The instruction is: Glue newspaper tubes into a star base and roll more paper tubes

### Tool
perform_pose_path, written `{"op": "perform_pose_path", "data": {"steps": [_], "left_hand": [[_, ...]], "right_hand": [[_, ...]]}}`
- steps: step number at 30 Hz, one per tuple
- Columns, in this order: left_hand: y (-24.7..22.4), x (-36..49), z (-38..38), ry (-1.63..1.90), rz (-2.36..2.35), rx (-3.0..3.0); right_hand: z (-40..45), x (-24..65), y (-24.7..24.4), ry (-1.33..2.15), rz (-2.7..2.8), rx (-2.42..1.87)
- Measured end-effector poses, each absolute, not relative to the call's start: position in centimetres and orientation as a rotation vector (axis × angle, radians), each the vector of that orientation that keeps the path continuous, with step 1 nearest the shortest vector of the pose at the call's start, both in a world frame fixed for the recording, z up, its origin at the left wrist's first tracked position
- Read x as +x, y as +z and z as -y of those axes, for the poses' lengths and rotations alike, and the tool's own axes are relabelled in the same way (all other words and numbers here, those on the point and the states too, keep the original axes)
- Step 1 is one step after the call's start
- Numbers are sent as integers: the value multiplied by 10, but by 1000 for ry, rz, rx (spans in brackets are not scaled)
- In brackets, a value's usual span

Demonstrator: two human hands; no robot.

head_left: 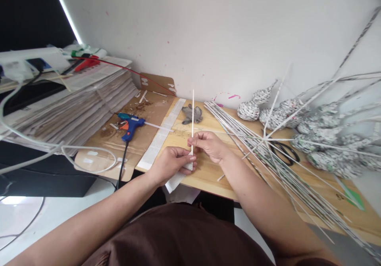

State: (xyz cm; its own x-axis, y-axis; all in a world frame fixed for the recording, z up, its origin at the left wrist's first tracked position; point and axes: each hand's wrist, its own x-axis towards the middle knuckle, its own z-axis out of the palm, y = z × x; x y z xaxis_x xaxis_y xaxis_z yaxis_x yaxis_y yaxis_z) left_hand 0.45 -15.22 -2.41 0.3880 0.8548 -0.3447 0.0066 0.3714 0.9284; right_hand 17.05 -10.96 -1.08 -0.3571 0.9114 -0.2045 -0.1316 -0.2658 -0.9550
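Observation:
A thin white rolled paper tube [193,115] stands upright between my two hands near the table's front edge. My right hand [212,146] pinches it between thumb and fingertips, a little above the other hand. Lower down, my left hand [171,163] is closed around the tube's bottom end and the paper strip [175,182] that hangs below it. Another flat paper strip [162,135] lies on the table to the left. Behind the tube sits a crumpled grey lump [187,114], whose material I cannot make out.
At left, a blue glue gun [131,126] lies on stained cardboard [151,111] beside a newspaper stack [110,95] and cables. Rightward are a bundle of paper tubes [230,125], a spoked tube frame [264,139], black-handled scissors [293,155] and several woven paper gourd shapes [248,110].

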Motion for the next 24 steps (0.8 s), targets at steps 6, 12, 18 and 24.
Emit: {"op": "perform_pose_path", "data": {"steps": [6,12,18,24], "left_hand": [[-26,4,151,705,-1020,1064],[-28,4,152,693,-1022,1086],[-26,4,153,706,-1022,1025],[-25,0,147,704,-929,938]], "right_hand": [[109,173,-10,1828,1240,-975],[109,172,-12,1686,1165,-1069],[110,170,-12,1737,1257,-1049],[102,172,-19,1500,1245,-1056]]}}
